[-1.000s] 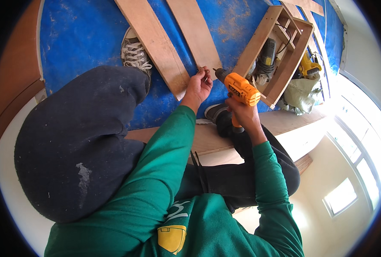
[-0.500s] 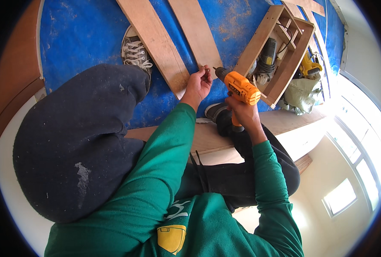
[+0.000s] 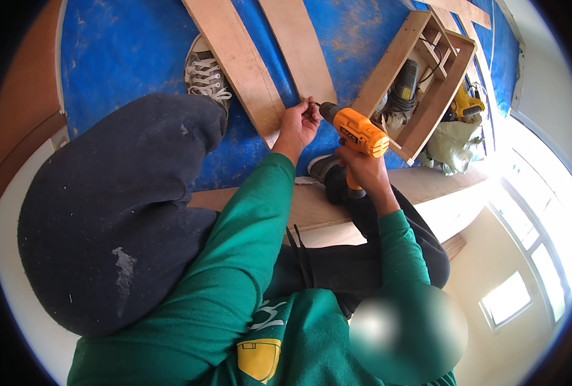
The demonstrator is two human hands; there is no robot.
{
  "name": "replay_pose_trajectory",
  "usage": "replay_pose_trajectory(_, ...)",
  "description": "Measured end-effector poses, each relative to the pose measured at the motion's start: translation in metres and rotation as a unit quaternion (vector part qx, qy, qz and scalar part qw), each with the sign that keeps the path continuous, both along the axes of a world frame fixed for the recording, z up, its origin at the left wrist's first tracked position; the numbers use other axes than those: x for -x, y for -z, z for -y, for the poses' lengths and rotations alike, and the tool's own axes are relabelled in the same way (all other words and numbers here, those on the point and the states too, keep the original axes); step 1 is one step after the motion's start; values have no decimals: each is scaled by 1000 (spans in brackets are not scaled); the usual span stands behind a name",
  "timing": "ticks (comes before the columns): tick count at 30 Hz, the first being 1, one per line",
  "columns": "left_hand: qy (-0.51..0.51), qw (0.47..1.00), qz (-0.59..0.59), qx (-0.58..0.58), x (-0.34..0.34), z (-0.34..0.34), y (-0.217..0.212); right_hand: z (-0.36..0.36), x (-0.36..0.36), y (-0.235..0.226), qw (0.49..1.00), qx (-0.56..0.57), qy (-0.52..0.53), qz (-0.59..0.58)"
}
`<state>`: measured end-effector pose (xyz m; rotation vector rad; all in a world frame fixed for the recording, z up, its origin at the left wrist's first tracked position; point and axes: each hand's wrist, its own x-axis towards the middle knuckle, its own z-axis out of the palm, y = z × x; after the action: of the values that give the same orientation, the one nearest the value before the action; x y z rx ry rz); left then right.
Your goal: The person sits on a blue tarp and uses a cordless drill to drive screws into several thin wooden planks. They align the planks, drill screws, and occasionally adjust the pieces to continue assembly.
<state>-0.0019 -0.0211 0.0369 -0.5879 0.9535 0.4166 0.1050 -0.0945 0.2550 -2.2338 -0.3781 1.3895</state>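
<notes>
The drill (image 3: 361,133) closes the gap!
The right hand (image 3: 363,166) has its grip round the handle, the tip now up at the left hand (image 3: 301,127), both meeting at one spot; whether those curled fingers pinch anything, can't tell. Right plank (image 3: 300,51) just beyond.

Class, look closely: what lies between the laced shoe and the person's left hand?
The near end of a wooden board lies between the laced shoe and the left hand, as the head view shows.
</notes>
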Motion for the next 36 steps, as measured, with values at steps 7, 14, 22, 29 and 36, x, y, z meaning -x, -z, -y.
replay_pose_trajectory(7, 3, 1000, -15, 18, -1, -1, -5, -1, 3, -2, 1000, 3, 28, -6)
replay_pose_trajectory(14, -4, 1000, -18, -3, -3, -1, -6, 0, 2, 0, 999, -4, 29, -17)
replay_pose_trajectory(22, 4, 1000, -27, 11, -4, 0, -4, -2, 4, 1, 1000, 3, 22, -10)
replay_pose_trajectory(29, 5, 1000, -2, -25, -3, 3, 0, -3, -7, 0, 998, 42, -44, 20)
replay_pose_trajectory(36, -20, 999, -40, 29, -5, 5, 6, -7, 19, 15, 989, 3, -127, 81)
